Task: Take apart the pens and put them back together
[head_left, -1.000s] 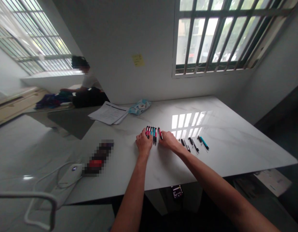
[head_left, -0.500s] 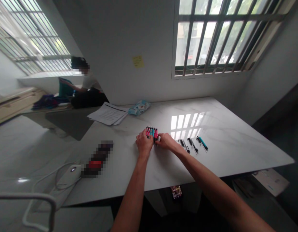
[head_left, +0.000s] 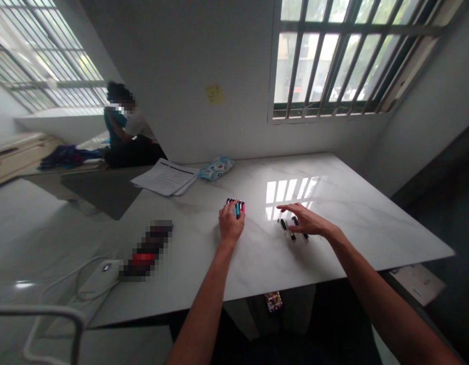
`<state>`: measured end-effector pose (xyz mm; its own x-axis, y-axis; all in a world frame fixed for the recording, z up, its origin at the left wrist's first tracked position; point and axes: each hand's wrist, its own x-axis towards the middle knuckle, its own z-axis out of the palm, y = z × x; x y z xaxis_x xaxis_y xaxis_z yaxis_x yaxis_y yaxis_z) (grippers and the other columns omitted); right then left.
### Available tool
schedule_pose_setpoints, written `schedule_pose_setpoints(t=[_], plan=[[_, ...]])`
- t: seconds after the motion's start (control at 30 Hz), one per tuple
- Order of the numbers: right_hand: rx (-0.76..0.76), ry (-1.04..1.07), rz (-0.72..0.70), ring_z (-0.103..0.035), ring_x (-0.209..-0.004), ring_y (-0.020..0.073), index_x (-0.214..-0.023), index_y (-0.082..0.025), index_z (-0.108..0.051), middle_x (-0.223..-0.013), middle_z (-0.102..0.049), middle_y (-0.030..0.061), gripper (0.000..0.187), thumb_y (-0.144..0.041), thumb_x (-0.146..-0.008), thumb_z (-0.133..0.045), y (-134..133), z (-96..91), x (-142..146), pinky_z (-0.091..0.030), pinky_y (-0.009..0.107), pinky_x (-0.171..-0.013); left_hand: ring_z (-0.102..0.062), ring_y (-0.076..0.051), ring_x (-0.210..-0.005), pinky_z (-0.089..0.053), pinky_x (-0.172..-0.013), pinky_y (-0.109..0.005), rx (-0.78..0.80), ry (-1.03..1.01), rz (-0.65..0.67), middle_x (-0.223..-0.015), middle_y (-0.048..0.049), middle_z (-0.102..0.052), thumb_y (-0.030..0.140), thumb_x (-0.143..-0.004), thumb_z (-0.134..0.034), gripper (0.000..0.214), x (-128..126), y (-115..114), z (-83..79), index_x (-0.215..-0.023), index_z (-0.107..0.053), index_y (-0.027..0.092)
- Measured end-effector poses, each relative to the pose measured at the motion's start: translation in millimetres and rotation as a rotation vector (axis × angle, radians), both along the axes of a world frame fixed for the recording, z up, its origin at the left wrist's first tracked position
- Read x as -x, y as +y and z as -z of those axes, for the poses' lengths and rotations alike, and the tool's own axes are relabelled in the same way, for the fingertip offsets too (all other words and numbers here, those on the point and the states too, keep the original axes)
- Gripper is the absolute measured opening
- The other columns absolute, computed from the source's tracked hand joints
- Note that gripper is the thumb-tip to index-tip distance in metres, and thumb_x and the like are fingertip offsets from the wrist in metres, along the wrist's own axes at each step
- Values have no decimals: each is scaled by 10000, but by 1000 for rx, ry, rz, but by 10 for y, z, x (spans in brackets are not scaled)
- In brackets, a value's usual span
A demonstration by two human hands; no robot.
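Observation:
Several pens (head_left: 237, 208) in pink, teal and black lie side by side in a row on the white marble-patterned table. My left hand (head_left: 231, 222) is closed around this row, fingers over it and thumb at its right side; their lower ends are hidden under the hand. To the right, my right hand (head_left: 308, 220) hangs open above some loose pen parts (head_left: 287, 230), its fingers apart and nothing visible between them. These parts are black and silver pieces with thin refills. My right hand covers part of them, and the teal barrel is hidden.
Papers (head_left: 166, 177) and a blue wipes packet (head_left: 216, 168) lie along the back edge. A white charger-like block (head_left: 101, 278) with a cable and a blurred dark object (head_left: 148, 251) are at left. Another person (head_left: 131, 132) sits beyond, holding teal cloth. A phone-like screen (head_left: 273, 301) shows below the table edge.
My right hand has left the pen row and moved right over the loose parts, opening. My left hand has stayed at the row, its fingers now further across it. The other person has raised the teal cloth.

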<state>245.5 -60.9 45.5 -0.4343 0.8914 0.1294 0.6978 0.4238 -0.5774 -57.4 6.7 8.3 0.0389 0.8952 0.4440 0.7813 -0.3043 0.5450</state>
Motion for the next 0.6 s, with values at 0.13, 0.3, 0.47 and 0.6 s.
schedule_pose_setpoints(t=[0.13, 0.3, 0.47, 0.6], plan=[[30, -27, -20, -541, -1240, 264, -1531, -295, -504, -1368, -649, 75, 801, -128, -779, -727, -32, 86, -7, -485, 429, -1074, -587, -270, -1299, -404, -1159, -412, -16, -11, 29, -1316, -106, -690, 157, -889, -564, 409, -20, -26, -16, -1283, -664, 203], [21, 6, -14, -546, -1240, 262, -1500, -294, -546, -1334, -669, 78, 739, -153, -800, -738, -1, 140, 46, -473, 442, -1083, -596, -265, -1282, -414, -1149, -408, -28, -28, 55, -1295, -94, -702, 134, -868, -579, 408, -24, -34, 7, -1258, -680, 201], [34, 10, -5, -579, -1161, 253, -1469, -298, -580, -1295, -695, 77, 699, -185, -803, -761, 37, 211, 25, -504, 422, -1016, -605, -264, -1264, -416, -1157, -423, -19, -48, 76, -1292, -83, -708, 124, -870, -571, 384, -57, -57, -9, -1223, -698, 210], [10, 8, 9, -602, -1122, 258, -1429, -279, -615, -1257, -714, 74, 648, -201, -802, -762, 67, 265, -14, -512, 415, -990, -619, -265, -1240, -419, -1164, -446, -18, -76, 114, -1248, -80, -726, 123, -877, -559, 348, -79, -94, -42, -1173, -718, 215]])
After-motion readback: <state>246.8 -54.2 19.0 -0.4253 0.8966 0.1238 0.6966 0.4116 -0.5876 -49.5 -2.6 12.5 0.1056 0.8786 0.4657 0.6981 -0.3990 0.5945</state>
